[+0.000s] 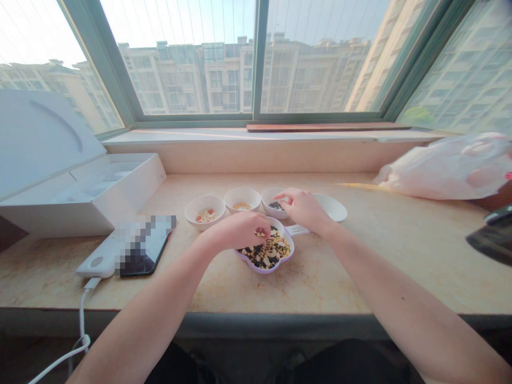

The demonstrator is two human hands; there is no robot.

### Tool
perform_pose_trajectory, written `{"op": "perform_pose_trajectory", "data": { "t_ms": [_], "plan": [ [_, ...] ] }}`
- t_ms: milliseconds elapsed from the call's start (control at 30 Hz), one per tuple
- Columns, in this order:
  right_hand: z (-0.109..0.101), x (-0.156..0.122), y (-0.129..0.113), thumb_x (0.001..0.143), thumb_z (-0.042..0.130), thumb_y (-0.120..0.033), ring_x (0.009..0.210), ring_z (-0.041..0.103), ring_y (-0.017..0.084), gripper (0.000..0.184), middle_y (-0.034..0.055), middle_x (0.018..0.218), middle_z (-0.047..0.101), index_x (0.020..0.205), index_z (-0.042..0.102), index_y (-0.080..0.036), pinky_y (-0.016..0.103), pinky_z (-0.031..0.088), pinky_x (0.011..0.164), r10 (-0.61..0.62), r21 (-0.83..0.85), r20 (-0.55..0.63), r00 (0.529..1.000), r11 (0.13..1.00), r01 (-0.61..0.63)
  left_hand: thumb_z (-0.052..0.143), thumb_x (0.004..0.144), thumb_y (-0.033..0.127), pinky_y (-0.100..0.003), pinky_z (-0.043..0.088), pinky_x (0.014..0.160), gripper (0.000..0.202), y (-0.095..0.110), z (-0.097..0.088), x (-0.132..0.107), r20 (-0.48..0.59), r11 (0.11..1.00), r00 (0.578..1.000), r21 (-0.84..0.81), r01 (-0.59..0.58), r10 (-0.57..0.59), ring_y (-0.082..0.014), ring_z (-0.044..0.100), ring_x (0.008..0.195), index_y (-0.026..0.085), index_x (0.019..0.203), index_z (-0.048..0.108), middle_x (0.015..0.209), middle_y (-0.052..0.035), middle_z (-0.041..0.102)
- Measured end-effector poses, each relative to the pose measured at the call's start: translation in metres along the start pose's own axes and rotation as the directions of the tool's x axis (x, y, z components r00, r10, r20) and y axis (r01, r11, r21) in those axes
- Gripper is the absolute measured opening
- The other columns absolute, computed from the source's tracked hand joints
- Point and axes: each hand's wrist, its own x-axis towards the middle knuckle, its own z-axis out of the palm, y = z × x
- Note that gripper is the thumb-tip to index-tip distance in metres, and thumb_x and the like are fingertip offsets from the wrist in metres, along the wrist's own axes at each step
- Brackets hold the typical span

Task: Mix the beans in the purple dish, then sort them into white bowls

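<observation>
Beige stone forms the wide window ledge [352, 256], patchily stained, beneath a green-framed window [256, 118] looking onto apartment blocks [240, 74]. One lilac dish [291, 246] with a scalloped rim sits near the ledge's front edge, heaped with mixed beans and seeds [266, 252].

Three white bowls stand in a row just behind the lilac dish: the left bowl [205, 212] holds pale and reddish bits, the middle bowl [242, 198] yellowish grains, and the right bowl [273, 202] dark seeds. One white saucer [332, 207] lies behind the dish to the right, partly hidden by a hand.

The left hand [236, 232] hangs over the dish's far rim, its fingers pinched together; whether they hold a seed cannot be told. The right hand [302, 209] reaches over the right bowl, also pinched, with the same doubt.

Left of the dish are one open white box [120, 181], one white power bank [96, 261], one partly blurred phone [148, 261] and one white cable [82, 320]. Right of it lies one plastic bag [444, 168].
</observation>
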Motion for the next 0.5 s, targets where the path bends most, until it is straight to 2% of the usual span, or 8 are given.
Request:
{"op": "perform_pose_trajectory", "data": {
  "t_ms": [133, 233, 400, 500],
  "plan": [
    [-0.001, -0.001, -0.003, 0.089, 0.061, -0.012, 0.081, 0.068, 0.021, 0.025, 0.0059, 0.103, 0.079, 0.101, 0.081, -0.021, 0.036, 0.052, 0.086, -0.027, 0.006, 0.005, 1.0, 1.0, 0.027, 0.062, 0.089, 0.013, -0.025, 0.049, 0.075, 0.016, -0.002, 0.0, 0.0, -0.085, 1.0, 0.996, -0.006, 0.016, -0.016, -0.0144, 0.068, 0.083, 0.021, 0.087, 0.075, 0.097, -0.001, 0.075],
    [-0.003, -0.002, -0.007, 0.09, 0.06, -0.012, 0.081, 0.068, 0.019, 0.025, 0.0059, 0.104, 0.079, 0.1, 0.081, -0.021, 0.034, 0.052, 0.085, -0.074, 0.044, 0.027, 0.997, 0.996, 0.072, 0.064, 0.09, 0.014, -0.026, 0.049, 0.078, 0.013, -0.006, 0.002, 0.002, -0.179, 0.997, 0.981, -0.002, 0.072, -0.071, -0.0149, 0.067, 0.083, 0.021, 0.087, 0.075, 0.096, -0.0006, 0.074],
    [-0.006, -0.006, -0.017, 0.092, 0.059, -0.014, 0.087, 0.069, 0.02, 0.024, 0.0065, 0.102, 0.079, 0.099, 0.081, -0.02, 0.032, 0.051, 0.079, -0.152, 0.121, 0.107, 0.983, 0.983, 0.139, 0.063, 0.093, 0.019, -0.03, 0.049, 0.084, 0.012, -0.016, 0.0, 0.002, -0.357, 0.967, 0.91, 0.058, 0.247, -0.211, -0.0196, 0.067, 0.091, 0.021, 0.089, 0.075, 0.1, -0.0037, 0.073],
    [-0.01, -0.012, -0.028, 0.092, 0.06, -0.017, 0.084, 0.068, 0.02, 0.021, 0.0054, 0.096, 0.079, 0.099, 0.08, -0.02, 0.032, 0.05, 0.08, -0.242, 0.176, 0.181, 0.953, 0.962, 0.211, 0.057, 0.096, 0.021, -0.033, 0.048, 0.086, 0.019, -0.025, -0.003, 0.0, -0.417, 0.925, 0.859, 0.1, 0.368, -0.297, -0.021, 0.067, 0.091, 0.019, 0.094, 0.076, 0.102, -0.0069, 0.073]
  ]
}}
